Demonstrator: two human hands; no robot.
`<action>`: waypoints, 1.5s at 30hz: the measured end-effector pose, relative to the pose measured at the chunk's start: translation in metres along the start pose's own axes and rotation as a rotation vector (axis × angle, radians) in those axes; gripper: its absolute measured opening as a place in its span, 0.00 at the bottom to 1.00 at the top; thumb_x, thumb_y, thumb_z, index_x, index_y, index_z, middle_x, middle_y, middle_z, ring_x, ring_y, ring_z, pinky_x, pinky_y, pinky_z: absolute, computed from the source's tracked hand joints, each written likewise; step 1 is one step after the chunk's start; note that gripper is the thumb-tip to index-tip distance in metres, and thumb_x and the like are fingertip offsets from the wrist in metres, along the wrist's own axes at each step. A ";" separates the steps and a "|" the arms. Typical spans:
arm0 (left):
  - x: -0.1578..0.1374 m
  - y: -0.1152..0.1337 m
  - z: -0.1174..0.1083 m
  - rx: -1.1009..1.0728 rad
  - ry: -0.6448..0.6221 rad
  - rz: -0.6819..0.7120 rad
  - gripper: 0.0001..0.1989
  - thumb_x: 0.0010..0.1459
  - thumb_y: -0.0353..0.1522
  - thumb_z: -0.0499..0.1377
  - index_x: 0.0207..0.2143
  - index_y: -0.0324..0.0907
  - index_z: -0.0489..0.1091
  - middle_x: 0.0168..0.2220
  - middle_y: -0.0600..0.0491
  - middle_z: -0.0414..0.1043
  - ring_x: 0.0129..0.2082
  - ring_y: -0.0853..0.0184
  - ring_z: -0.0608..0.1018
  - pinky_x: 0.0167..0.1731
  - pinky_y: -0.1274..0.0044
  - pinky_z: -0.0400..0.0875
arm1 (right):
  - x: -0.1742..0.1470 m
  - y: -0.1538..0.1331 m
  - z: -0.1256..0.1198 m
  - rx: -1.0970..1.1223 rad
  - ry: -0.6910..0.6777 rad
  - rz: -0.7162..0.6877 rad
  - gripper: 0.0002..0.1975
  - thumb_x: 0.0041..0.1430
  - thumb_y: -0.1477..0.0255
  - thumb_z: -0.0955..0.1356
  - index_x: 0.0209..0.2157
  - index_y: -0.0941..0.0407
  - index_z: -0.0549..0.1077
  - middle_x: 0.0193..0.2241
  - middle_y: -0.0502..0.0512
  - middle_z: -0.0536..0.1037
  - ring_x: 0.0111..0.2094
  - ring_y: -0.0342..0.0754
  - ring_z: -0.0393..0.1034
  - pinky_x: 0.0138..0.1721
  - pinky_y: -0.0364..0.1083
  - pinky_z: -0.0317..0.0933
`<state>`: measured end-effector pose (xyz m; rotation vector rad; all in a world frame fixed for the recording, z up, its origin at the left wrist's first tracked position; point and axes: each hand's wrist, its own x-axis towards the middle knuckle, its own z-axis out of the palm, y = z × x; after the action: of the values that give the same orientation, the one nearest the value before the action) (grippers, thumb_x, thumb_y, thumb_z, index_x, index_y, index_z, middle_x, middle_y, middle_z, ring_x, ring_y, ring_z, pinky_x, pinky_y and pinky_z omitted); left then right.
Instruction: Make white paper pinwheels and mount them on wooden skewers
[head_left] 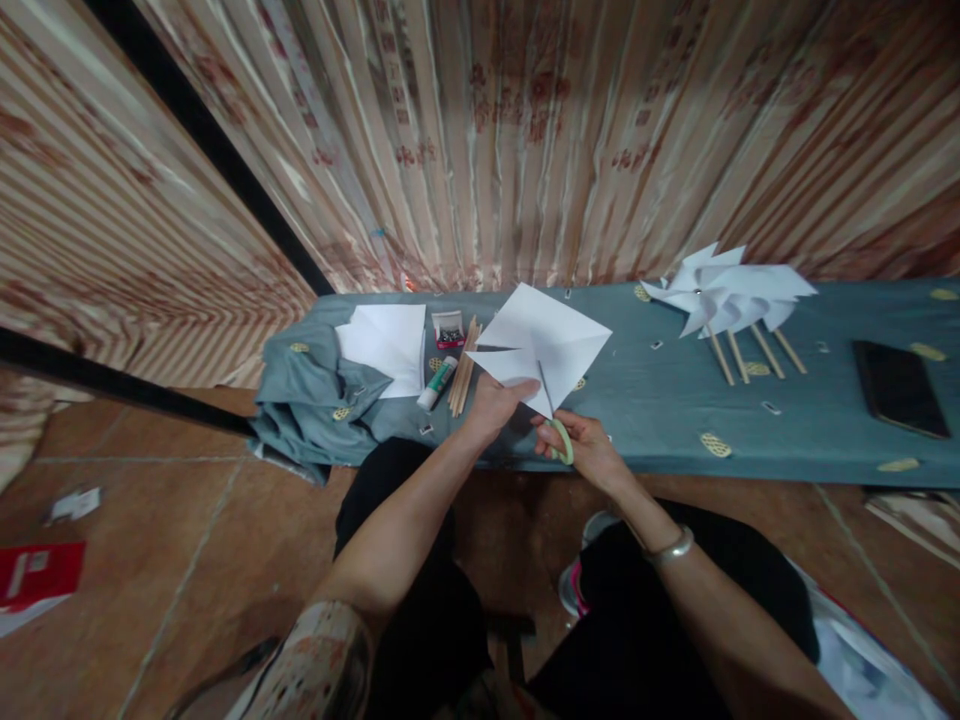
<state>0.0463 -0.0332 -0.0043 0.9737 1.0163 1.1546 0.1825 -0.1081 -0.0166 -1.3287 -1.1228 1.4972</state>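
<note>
A square sheet of white paper (555, 325) is held up over the bench, one corner toward me. A slit runs into it from its left corner. My left hand (499, 402) pinches its lower left part, the thumb lying on top. In my right hand (581, 445) is a pair of scissors (561, 440) with light green handles. Their blades lie on the sheet near its lower corner, pointing toward its middle. How far the blades are apart is too small to tell.
Left of the sheet are wooden sticks (465, 370), a glue stick (437, 384), a small red box of pins (448, 330) and stacked white paper (397, 340). Several paper pinwheels (739, 290) on sticks and a dark phone (898, 388) lie right on the cloth-covered bench (660, 420). A curtain (525, 140) hangs behind.
</note>
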 end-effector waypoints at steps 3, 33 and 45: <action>0.000 -0.001 0.000 0.013 0.004 0.002 0.13 0.34 0.31 0.68 0.27 0.38 0.74 0.27 0.53 0.76 0.27 0.68 0.74 0.32 0.75 0.68 | 0.000 -0.001 0.000 0.005 0.017 0.014 0.26 0.38 0.51 0.76 0.32 0.58 0.77 0.18 0.49 0.74 0.21 0.42 0.66 0.24 0.42 0.62; -0.002 0.000 -0.002 0.014 -0.014 0.005 0.13 0.35 0.31 0.68 0.28 0.37 0.75 0.26 0.54 0.75 0.26 0.68 0.74 0.32 0.75 0.69 | 0.000 -0.003 0.003 0.016 0.052 0.002 0.24 0.36 0.52 0.77 0.28 0.57 0.77 0.16 0.49 0.73 0.19 0.41 0.65 0.22 0.41 0.61; -0.005 0.005 0.000 0.026 0.017 -0.027 0.12 0.34 0.28 0.68 0.26 0.37 0.74 0.26 0.54 0.75 0.26 0.68 0.73 0.28 0.77 0.68 | 0.000 0.000 0.002 0.014 0.063 -0.003 0.24 0.35 0.53 0.78 0.27 0.57 0.76 0.16 0.48 0.73 0.18 0.40 0.64 0.20 0.41 0.58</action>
<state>0.0443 -0.0376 0.0015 0.9687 1.0576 1.1317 0.1803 -0.1081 -0.0167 -1.3549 -1.0723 1.4481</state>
